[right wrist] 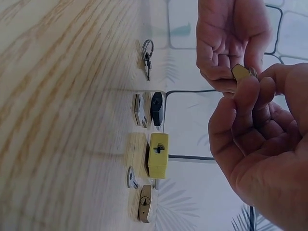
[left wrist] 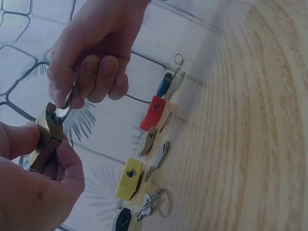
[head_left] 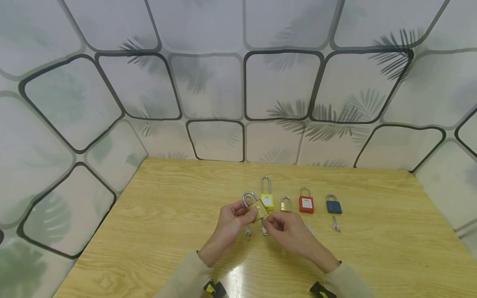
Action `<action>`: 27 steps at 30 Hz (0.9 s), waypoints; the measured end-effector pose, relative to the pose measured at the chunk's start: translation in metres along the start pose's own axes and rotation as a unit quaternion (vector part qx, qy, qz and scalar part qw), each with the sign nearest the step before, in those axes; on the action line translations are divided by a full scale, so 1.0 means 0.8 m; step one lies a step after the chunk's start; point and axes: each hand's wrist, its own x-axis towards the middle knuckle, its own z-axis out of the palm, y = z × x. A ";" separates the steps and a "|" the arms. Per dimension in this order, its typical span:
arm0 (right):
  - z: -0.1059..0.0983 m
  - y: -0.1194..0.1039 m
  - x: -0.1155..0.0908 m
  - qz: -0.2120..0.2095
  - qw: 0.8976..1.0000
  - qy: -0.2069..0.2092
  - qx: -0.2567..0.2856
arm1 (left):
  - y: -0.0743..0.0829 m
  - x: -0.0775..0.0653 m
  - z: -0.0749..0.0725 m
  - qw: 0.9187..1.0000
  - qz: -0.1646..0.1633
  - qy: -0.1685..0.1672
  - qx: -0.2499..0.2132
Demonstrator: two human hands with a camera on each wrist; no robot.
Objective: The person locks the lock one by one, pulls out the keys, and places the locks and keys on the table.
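My left hand (head_left: 232,219) holds a brass padlock (head_left: 262,209) between thumb and fingers, its steel shackle pointing up and away. My right hand (head_left: 292,234) pinches a small silver key (left wrist: 62,112) between thumb and forefinger, its tip right at the keyhole face of the padlock. In the left wrist view the key's bow is partly covered by the fingertips. Both hands are raised in front of the row of locks. Behind them stands a yellow padlock (head_left: 266,200) with a tall shackle, and a small brass padlock (head_left: 286,205) is just right of it.
Farther right on the wooden table (head_left: 149,215) are a red padlock (head_left: 307,204) and a blue padlock (head_left: 333,206) with keys (head_left: 336,226) before it. A black padlock (right wrist: 157,109) shows in the right wrist view, near loose keys (right wrist: 139,109) and keys on a ring (right wrist: 147,58).
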 end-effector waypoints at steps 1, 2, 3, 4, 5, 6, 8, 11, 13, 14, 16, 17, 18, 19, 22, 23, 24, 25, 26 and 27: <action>0.000 0.000 0.000 0.003 1.000 -0.001 -0.001 | 0.000 0.000 0.000 1.000 0.000 0.000 -0.004; 0.000 0.000 0.001 0.006 1.000 -0.002 -0.003 | 0.000 0.001 0.000 1.000 0.001 0.000 -0.006; 0.000 0.000 0.001 0.009 1.000 -0.003 -0.004 | 0.001 0.001 0.000 1.000 0.002 0.000 -0.008; 0.000 0.001 0.001 0.010 1.000 -0.003 -0.005 | 0.001 0.001 0.000 1.000 0.003 -0.001 -0.010; 0.000 0.001 0.001 0.010 1.000 -0.002 -0.006 | 0.001 0.001 0.000 1.000 0.004 -0.001 -0.011; 0.000 0.001 0.002 0.010 1.000 -0.001 -0.007 | 0.001 0.001 0.001 1.000 0.004 -0.001 -0.013; 0.000 0.000 0.002 0.007 1.000 0.001 -0.006 | 0.001 0.001 0.001 1.000 0.005 -0.001 -0.015; 0.000 -0.002 0.001 0.003 1.000 0.001 -0.006 | 0.001 0.001 0.001 1.000 0.004 0.000 -0.017; -0.001 -0.002 0.001 0.007 1.000 -0.002 -0.003 | 0.000 0.001 0.002 1.000 0.004 0.001 -0.018; -0.001 -0.002 0.000 0.010 1.000 -0.004 0.000 | -0.001 0.001 0.002 1.000 0.003 0.002 -0.019; -0.002 -0.001 -0.001 0.017 1.000 -0.008 0.007 | -0.002 0.002 0.003 1.000 0.000 0.001 -0.023; -0.003 0.000 -0.001 0.021 1.000 -0.013 0.016 | -0.002 0.002 0.003 1.000 -0.004 0.002 -0.026; -0.004 0.001 -0.002 0.027 0.999 -0.017 0.029 | -0.001 0.003 0.003 0.999 -0.008 0.004 -0.037; -0.005 0.003 -0.004 0.030 0.998 -0.021 0.043 | 0.000 0.005 0.001 0.999 -0.014 0.008 -0.051; -0.009 0.007 -0.009 0.044 0.995 -0.034 0.085 | 0.011 0.012 -0.012 0.992 -0.023 0.045 -0.112; -0.011 0.008 -0.012 0.050 0.994 -0.036 0.095 | 0.016 0.014 -0.020 0.989 -0.022 0.062 -0.133; -0.013 0.009 -0.014 0.058 0.993 -0.035 0.099 | 0.022 0.017 -0.028 0.985 -0.019 0.079 -0.152; -0.015 0.010 -0.016 0.064 0.993 -0.033 0.097 | 0.028 0.020 -0.036 0.982 -0.015 0.094 -0.161; -0.017 0.011 -0.018 0.072 0.993 -0.029 0.093 | 0.034 0.022 -0.044 0.981 -0.008 0.105 -0.164; -0.019 0.012 -0.019 0.078 0.993 -0.025 0.087 | 0.039 0.023 -0.052 0.981 -0.003 0.110 -0.158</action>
